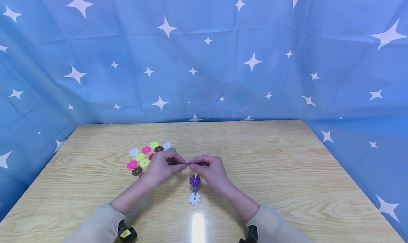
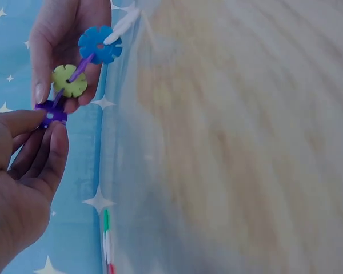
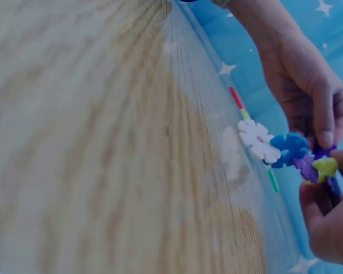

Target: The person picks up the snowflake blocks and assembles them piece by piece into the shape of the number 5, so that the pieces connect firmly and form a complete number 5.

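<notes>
Pinching the end of a chain [image 1: 195,181] over the bench [image 1: 287,165], midway between its left and right edges.
The left hand [image 1: 159,168] pinches the end purple disc [image 2: 57,114]; the right hand [image 1: 213,170] pinches just beside it, the exact disc partly hidden. The white disc [image 1: 194,201] ends the chain toward the near edge. Loose discs [image 1: 140,157] lie nearer the left edge than the right.

The left hand [image 1: 160,168] and right hand [image 1: 211,169] are bare below a pale beige left sleeve [image 1: 95,226] and matching right sleeve [image 1: 278,226], with a black left device [image 1: 131,236], marked by a yellow patch [image 1: 125,233], and a black right device [image 1: 251,233] at the cuffs.
</notes>
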`<action>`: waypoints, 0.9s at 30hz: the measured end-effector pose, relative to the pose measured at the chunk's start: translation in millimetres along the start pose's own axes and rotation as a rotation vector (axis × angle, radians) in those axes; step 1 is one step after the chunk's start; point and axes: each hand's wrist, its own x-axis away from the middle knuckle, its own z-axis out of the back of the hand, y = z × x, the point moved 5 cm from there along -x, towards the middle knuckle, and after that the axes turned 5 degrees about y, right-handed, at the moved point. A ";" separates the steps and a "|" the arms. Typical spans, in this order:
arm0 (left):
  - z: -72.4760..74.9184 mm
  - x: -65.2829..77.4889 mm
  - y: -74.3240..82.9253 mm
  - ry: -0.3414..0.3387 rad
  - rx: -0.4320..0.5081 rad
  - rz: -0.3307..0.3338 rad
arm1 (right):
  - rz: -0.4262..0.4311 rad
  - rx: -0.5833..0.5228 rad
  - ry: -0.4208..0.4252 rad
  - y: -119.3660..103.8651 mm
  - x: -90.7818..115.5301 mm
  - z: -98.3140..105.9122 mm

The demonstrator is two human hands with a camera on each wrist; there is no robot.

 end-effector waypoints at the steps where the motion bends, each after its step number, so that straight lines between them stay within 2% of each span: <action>1: 3.0 0.8 -0.4 -0.008 -0.005 0.009 | -0.005 -0.001 0.000 0.6 -0.1 0.1; 8: 40.7 8.9 -12.1 -0.057 -0.072 0.067 | -0.025 0.013 0.025 1.7 0.2 3.4; 12: 60.1 14.0 -24.7 -0.163 -0.140 0.076 | -0.045 0.013 0.019 3.5 1.0 5.8; 16: 73.4 19.4 -35.3 -0.268 -0.220 0.083 | -0.062 0.025 0.024 4.2 1.3 8.9; 21: 86.7 24.6 -42.1 -0.277 -0.274 0.086 | -0.059 0.039 0.030 4.9 -1.1 11.5; 27: 90.4 29.0 -49.4 -0.277 -0.292 0.084 | -0.037 0.038 0.027 4.4 -1.5 9.6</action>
